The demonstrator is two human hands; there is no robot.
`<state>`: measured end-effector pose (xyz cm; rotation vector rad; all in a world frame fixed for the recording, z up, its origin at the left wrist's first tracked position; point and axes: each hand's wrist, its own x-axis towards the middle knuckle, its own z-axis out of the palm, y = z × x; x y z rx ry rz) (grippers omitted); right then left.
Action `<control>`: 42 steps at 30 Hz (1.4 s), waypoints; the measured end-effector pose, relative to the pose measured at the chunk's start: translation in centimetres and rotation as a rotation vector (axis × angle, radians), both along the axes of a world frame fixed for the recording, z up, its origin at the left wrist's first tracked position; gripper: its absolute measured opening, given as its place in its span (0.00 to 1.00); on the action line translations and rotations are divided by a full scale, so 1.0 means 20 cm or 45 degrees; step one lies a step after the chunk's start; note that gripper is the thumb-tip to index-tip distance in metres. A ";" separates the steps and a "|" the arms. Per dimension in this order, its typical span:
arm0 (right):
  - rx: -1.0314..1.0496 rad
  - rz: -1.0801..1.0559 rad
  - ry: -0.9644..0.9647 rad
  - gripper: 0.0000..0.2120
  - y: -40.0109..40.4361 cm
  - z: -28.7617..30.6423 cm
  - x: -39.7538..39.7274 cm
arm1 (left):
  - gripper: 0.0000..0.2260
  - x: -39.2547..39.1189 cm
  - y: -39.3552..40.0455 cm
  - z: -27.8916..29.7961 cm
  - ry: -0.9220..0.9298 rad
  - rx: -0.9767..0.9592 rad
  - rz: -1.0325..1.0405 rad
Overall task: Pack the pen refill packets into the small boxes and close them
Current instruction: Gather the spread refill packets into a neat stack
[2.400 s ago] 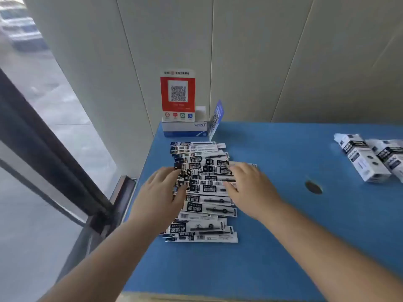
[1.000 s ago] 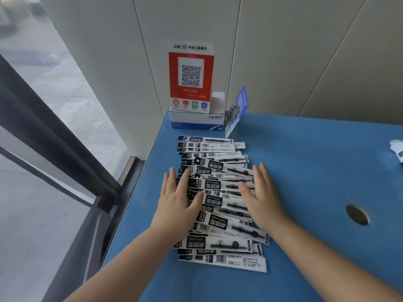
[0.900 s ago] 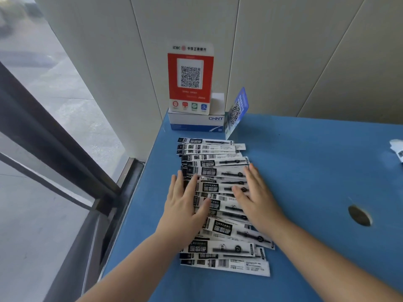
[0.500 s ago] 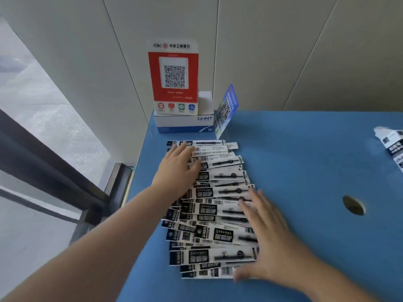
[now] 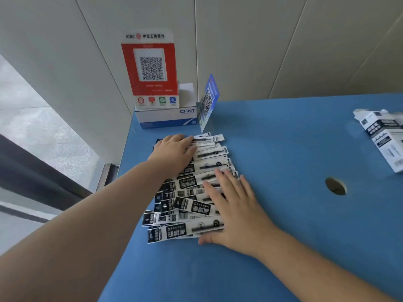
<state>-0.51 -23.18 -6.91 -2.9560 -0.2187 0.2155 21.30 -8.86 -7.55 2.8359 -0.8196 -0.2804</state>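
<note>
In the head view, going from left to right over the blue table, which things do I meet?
left hand → pen refill packets → right hand → round hole → small boxes

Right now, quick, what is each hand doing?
Left hand: open, flat on the far end of the refill packets.
Right hand: open, fingers spread, pressing the packets' near right side.

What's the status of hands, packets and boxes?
Both hands flat: left hand, right hand on refill packets. Small boxes far right, unfilled. Nothing blocking.
</note>
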 end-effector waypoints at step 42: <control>0.425 -0.109 0.030 0.42 -0.07 -0.10 -0.14 | 0.36 -0.88 0.30 -0.07 0.035 -0.710 0.619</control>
